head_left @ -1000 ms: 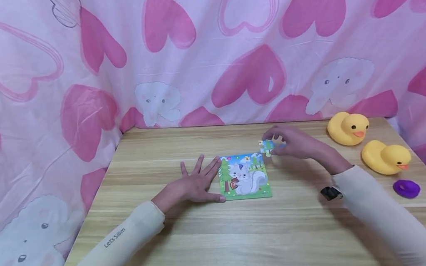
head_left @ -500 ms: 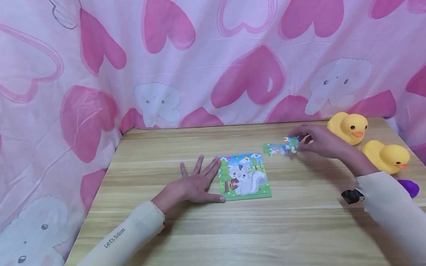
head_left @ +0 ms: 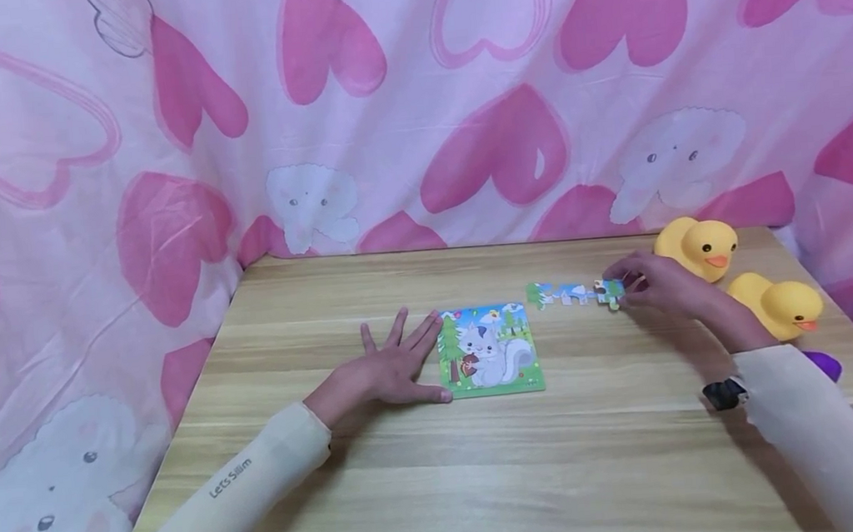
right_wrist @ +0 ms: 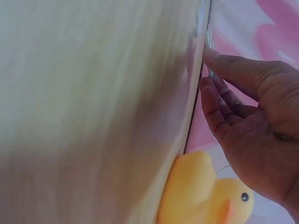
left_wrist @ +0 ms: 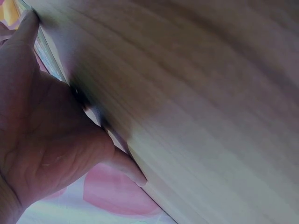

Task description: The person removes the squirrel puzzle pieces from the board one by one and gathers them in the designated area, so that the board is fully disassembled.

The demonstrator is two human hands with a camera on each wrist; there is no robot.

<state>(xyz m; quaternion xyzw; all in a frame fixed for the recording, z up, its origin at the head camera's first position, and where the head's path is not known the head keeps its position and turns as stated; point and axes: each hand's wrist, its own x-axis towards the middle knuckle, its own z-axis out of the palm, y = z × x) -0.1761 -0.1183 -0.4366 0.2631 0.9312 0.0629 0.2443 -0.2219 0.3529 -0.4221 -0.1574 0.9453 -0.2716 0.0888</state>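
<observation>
A square squirrel picture puzzle [head_left: 489,351] lies on the wooden table in the head view. My left hand [head_left: 393,372] rests flat beside it with fingers spread, index fingertip and thumb touching its left edge. Beyond the puzzle's upper right corner lie a jigsaw piece with a green tree [head_left: 538,295] and a blue-and-white jigsaw piece [head_left: 572,294]. To the right of these, my right hand [head_left: 661,285] pinches another jigsaw piece [head_left: 611,292] between thumb and fingers, low over the table. Edge-on, this held piece [right_wrist: 210,39] looks thin in the right wrist view.
Two yellow rubber ducks, the farther duck [head_left: 698,249] and the nearer duck [head_left: 775,305], stand right of my right hand. A purple object [head_left: 825,365] is partly hidden by my right sleeve. A pink heart-patterned curtain [head_left: 386,135] hangs behind the wooden table [head_left: 428,483].
My right hand has moved right with a jigsaw piece, away from the puzzle. Two other pieces now show spread in a row behind it. The left hand has stayed in place.
</observation>
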